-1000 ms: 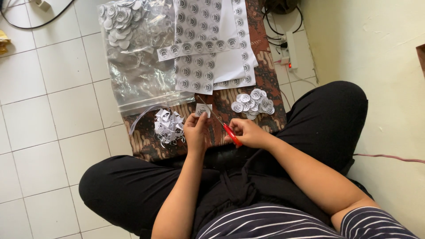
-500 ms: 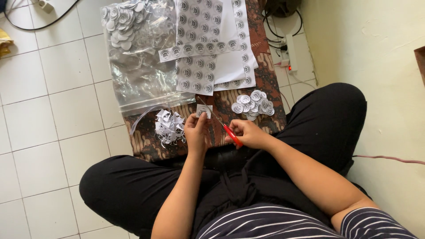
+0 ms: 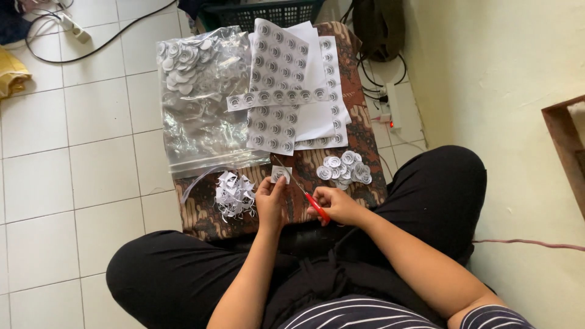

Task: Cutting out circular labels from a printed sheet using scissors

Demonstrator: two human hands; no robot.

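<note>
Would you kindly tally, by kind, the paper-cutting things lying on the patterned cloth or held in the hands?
Scissors, red-handled, in the right hand: 1
Small paper square in the left hand: 1
Clear zip bag with cut circles inside: 1
Pile of cut circles: 1
Heap of paper scraps: 1
Separate printed strip lying across the sheets: 1
Total: 6

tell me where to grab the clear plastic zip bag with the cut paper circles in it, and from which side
Take the clear plastic zip bag by its zip strip, the flat straight edge nearest the person, coming from the bare tile side. That edge is free, while the printed paper sheets lie along its other side. The white cut circles sit bunched at the far closed end, so lifting by the strip should keep them inside.
</note>
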